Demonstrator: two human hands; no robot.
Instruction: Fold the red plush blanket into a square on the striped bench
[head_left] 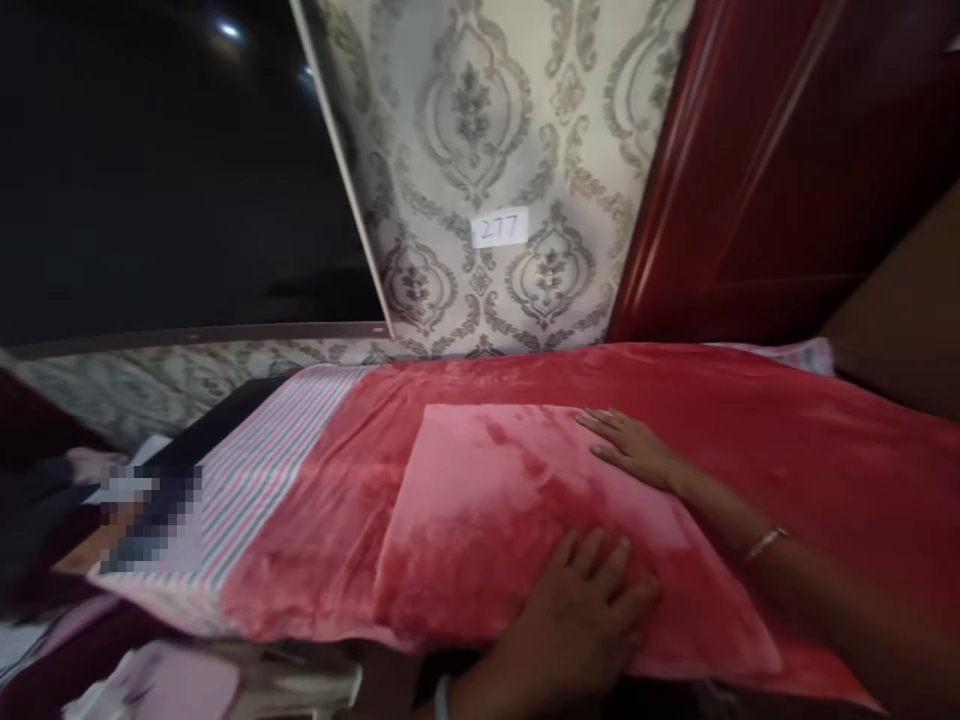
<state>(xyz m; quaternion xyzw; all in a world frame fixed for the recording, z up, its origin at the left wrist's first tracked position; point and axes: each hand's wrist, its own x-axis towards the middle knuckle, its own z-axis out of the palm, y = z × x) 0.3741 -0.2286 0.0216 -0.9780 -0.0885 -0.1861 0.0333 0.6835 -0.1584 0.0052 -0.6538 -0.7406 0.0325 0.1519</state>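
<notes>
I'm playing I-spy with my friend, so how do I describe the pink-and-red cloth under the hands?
Start at the patterned wall, then look down to the long red cover. On that cover lies a smaller pink-and-red cloth, with the left hand and right hand spread on top. Its pale pink patches set it apart from the deeper red around it.

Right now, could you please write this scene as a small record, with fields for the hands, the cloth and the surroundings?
Left hand: palm down, on the near part of the folded pink-and-red plush cloth
Right hand: palm down, on its far right part
Wrist item: thin silver-coloured bracelet, right wrist
Under cloth: red plush blanket
Left end: pale striped fabric
Wall: grey patterned wallpaper; white paper label reading 277
Wall, left: large black flat screen
</notes>
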